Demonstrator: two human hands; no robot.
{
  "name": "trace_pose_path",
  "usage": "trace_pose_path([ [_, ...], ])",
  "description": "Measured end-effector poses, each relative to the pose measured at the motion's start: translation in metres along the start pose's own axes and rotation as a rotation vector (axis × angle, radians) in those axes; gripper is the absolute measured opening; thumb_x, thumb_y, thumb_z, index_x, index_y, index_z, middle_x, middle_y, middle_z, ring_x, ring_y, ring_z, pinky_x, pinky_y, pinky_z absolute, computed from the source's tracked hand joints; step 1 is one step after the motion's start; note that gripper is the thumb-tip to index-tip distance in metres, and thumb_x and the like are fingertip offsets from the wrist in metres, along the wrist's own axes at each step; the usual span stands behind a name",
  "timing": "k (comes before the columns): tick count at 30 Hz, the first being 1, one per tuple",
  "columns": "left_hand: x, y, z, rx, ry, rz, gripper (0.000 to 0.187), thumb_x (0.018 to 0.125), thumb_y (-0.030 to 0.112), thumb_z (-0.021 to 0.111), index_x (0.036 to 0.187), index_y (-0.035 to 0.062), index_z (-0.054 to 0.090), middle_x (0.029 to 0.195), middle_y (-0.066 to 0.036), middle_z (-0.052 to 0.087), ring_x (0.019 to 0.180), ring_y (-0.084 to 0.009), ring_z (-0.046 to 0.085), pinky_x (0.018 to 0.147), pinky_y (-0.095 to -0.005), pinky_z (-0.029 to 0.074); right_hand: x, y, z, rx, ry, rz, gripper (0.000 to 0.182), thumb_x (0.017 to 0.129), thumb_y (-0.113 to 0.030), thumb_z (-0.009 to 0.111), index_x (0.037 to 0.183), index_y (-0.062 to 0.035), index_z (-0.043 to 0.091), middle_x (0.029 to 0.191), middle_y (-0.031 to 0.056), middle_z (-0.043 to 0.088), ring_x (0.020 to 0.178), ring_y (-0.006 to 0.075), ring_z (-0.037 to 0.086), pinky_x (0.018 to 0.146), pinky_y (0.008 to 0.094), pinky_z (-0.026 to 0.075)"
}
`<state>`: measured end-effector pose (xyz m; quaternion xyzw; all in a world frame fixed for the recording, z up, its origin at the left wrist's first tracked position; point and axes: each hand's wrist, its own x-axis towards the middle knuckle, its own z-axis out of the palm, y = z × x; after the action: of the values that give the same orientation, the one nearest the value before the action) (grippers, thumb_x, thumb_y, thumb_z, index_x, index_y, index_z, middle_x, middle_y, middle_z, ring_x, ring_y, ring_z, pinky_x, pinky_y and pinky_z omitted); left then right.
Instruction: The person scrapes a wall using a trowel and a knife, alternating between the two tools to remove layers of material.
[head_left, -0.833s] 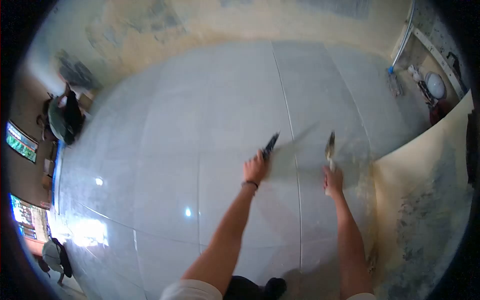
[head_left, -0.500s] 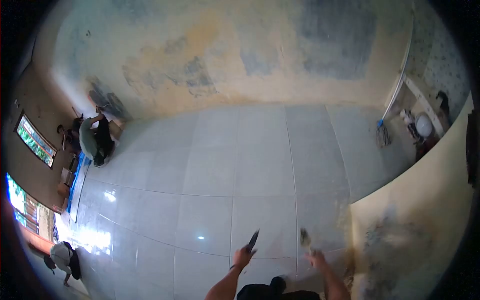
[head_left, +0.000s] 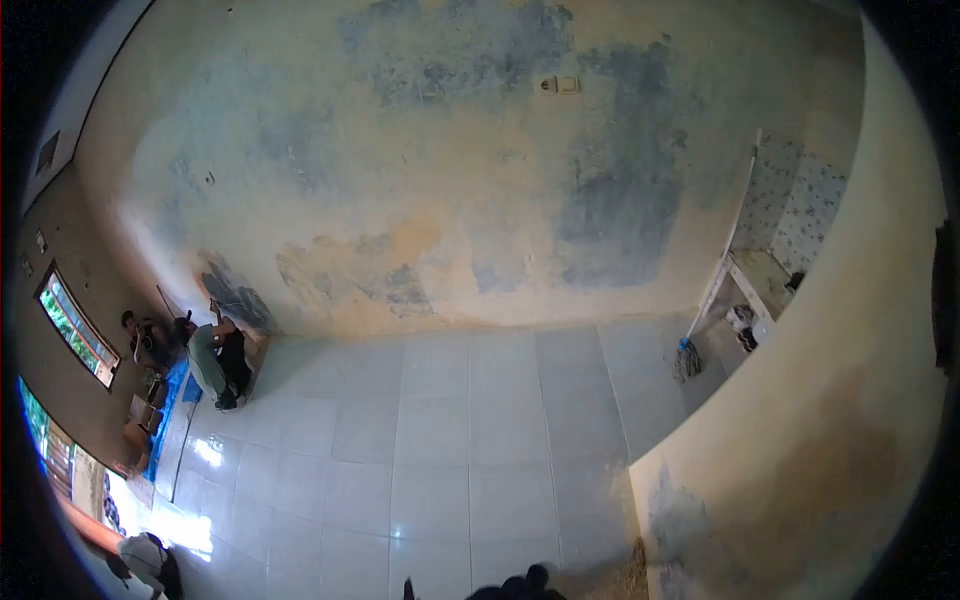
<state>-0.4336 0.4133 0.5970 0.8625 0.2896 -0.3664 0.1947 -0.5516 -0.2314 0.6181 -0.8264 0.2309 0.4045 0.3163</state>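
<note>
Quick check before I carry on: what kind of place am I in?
Probably a room in a house or small building under renovation. The wall is blotched with uneven grey patches, pale tiles cover the floor, and a person is bent over by the far wall's dark patch.

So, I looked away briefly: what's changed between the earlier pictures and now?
The view has tipped up, showing more of the far wall. Both hands have left the view at the bottom; only a dark pointed tip shows there. Whether either tool was let go can't be seen. The mop still leans in the corner, and the bent-over person is still at far left.
</note>
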Motion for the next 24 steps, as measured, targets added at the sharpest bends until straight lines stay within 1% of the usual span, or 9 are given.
trace_pose_path([
  [2, -0.002, 0.06, -0.037, 0.063, 0.053, 0.13, 0.047, 0.091, 0.051, 0.051, 0.116, 0.0134, 0.064, 0.109, -0.019, 0.067, 0.096, -0.0375, 0.066, 0.078, -0.0505, 0.052, -0.009, 0.019, 0.022, -0.093, 0.069, -0.069, 0.059, 0.09, -0.038, 0.057, 0.14, -0.009, 0.042, 0.134, 0.0216, 0.05, 0.113, 0.0376, 0.056, 0.097, 0.0429, 0.045],
  [3, -0.027, 0.099, -0.072, 0.211, 0.15, 0.477, 0.043, 0.093, 0.046, 0.047, 0.113, 0.0112, 0.064, 0.105, -0.024, 0.066, 0.092, -0.0387, 0.066, 0.076, -0.0507, 0.052, 0.002, 0.029, 0.031, -0.108, 0.115, -0.081, 0.061, 0.091, -0.037, 0.057, 0.142, -0.0088, 0.041, 0.136, 0.0219, 0.048, 0.114, 0.038, 0.056, 0.098, 0.0428, 0.044],
  [4, 0.014, 0.118, -0.068, -0.057, 0.117, 0.417, 0.038, 0.094, 0.045, 0.048, 0.107, 0.0135, 0.065, 0.1, -0.026, 0.066, 0.089, -0.0386, 0.066, 0.073, -0.0498, 0.052, 0.019, 0.039, 0.039, -0.072, 0.159, -0.057, 0.062, 0.091, -0.037, 0.057, 0.144, -0.0085, 0.04, 0.139, 0.0222, 0.047, 0.116, 0.0385, 0.055, 0.099, 0.0426, 0.044],
  [5, 0.016, 0.151, -0.088, -0.029, 0.283, 0.631, 0.05, 0.09, 0.05, 0.057, 0.095, 0.0007, 0.066, 0.068, -0.017, 0.066, 0.067, -0.0339, 0.066, 0.061, -0.0449, 0.05, 0.046, 0.029, 0.019, 0.18, 0.18, 0.072, 0.054, 0.089, -0.033, 0.062, 0.133, -0.0049, 0.047, 0.124, 0.0207, 0.055, 0.105, 0.0351, 0.06, 0.09, 0.0435, 0.048],
  [6, -0.03, 0.21, -0.127, -0.159, 0.367, 0.673, 0.048, 0.089, 0.046, 0.062, 0.081, -0.0005, 0.064, 0.057, -0.012, 0.059, 0.054, -0.0282, 0.062, 0.051, -0.0429, 0.047, 0.07, 0.017, -0.002, 0.435, 0.235, 0.194, 0.047, 0.086, -0.029, 0.068, 0.121, -0.0012, 0.055, 0.109, 0.0192, 0.064, 0.095, 0.0317, 0.064, 0.081, 0.0444, 0.051],
  [8, -0.065, 0.291, -0.173, -0.528, 0.115, 0.46, 0.049, 0.088, 0.046, 0.063, 0.079, -0.002, 0.062, 0.055, -0.01, 0.059, 0.05, -0.0229, 0.06, 0.05, -0.0401, 0.048, -0.055, -0.145, -0.129, 0.717, 0.305, 0.148, 0.04, 0.085, -0.028, 0.071, 0.112, -0.0016, 0.059, 0.079, 0.0107, 0.063, 0.067, 0.0219, 0.063, 0.06, 0.0397, 0.051],
  [11, -0.034, 0.343, -0.18, -0.636, 0.062, 0.554, 0.045, 0.088, 0.042, 0.066, 0.079, -0.0013, 0.062, 0.054, -0.006, 0.057, 0.046, -0.0172, 0.055, 0.046, -0.036, 0.046, -0.027, -0.19, -0.16, 0.833, 0.475, 0.051, 0.024, 0.081, -0.022, 0.075, 0.083, -0.0044, 0.058, 0.059, 0.004, 0.053, 0.046, 0.0156, 0.051, 0.043, 0.0336, 0.044],
  [13, -0.043, 0.372, -0.196, -0.638, 0.028, 0.587, 0.045, 0.088, 0.042, 0.066, 0.077, -0.0013, 0.062, 0.056, -0.006, 0.058, 0.047, -0.0167, 0.055, 0.046, -0.0341, 0.044, -0.024, -0.211, -0.165, 0.961, 0.462, 0.026, 0.024, 0.081, -0.022, 0.074, 0.084, -0.0041, 0.058, 0.059, 0.0041, 0.053, 0.047, 0.0156, 0.052, 0.043, 0.0337, 0.045],
  [24, 0.118, 0.26, -0.29, -0.265, 0.025, 0.539, 0.06, 0.086, 0.059, 0.059, 0.077, 0.0001, 0.066, 0.06, -0.015, 0.064, 0.058, -0.0282, 0.067, 0.057, -0.0423, 0.051, 0.025, -0.239, -0.034, -0.018, 0.265, 0.064, 0.037, 0.085, -0.038, 0.067, 0.097, -0.0031, 0.064, 0.074, 0.0118, 0.064, 0.063, 0.0256, 0.062, 0.059, 0.0416, 0.049],
])
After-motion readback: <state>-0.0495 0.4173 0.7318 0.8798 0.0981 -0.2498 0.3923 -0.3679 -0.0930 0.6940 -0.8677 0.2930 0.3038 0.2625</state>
